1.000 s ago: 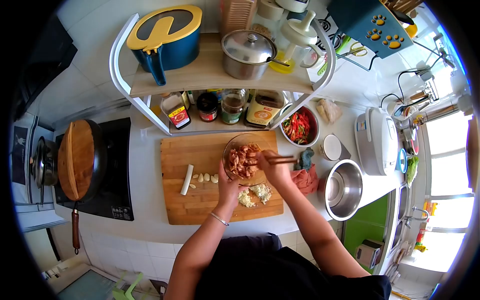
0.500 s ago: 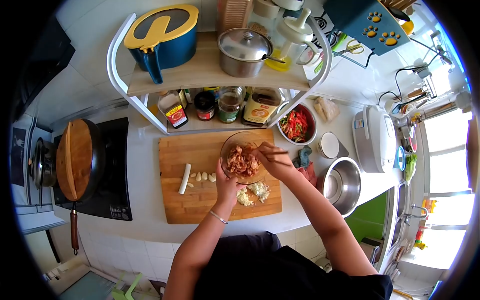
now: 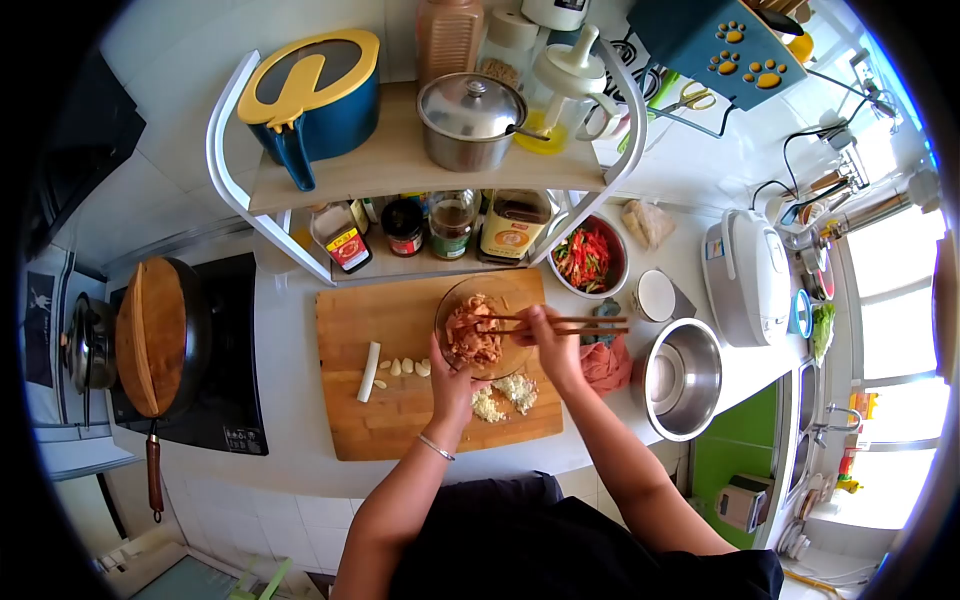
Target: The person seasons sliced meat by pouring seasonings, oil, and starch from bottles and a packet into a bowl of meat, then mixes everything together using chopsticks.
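A glass bowl (image 3: 508, 363) with raw meat pieces (image 3: 472, 333) in it is over the upper right of the wooden cutting board (image 3: 400, 435). My left hand (image 3: 452, 385) grips the bowl's near left rim. My right hand (image 3: 549, 340) is closed on wooden chopsticks (image 3: 590, 326), whose tips are in the meat. Below the bowl lie two small heaps of minced garlic (image 3: 517, 392). Whole garlic cloves (image 3: 407, 367) and a white leek piece (image 3: 369, 372) rest on the board to the left.
Left is a lidded wok (image 3: 160, 335) on a black cooktop (image 3: 235, 380). Bottles (image 3: 342, 240) and a shelf (image 3: 400, 165) stand behind the board. Right are a bowl of cut peppers (image 3: 588, 258), a steel bowl (image 3: 682, 380), a red cloth (image 3: 605, 365) and a white cooker (image 3: 748, 278).
The chopsticks have swung to a flatter, sideways angle, and my right hand has shifted slightly. My left hand still holds the bowl. The whole view has shifted a little.
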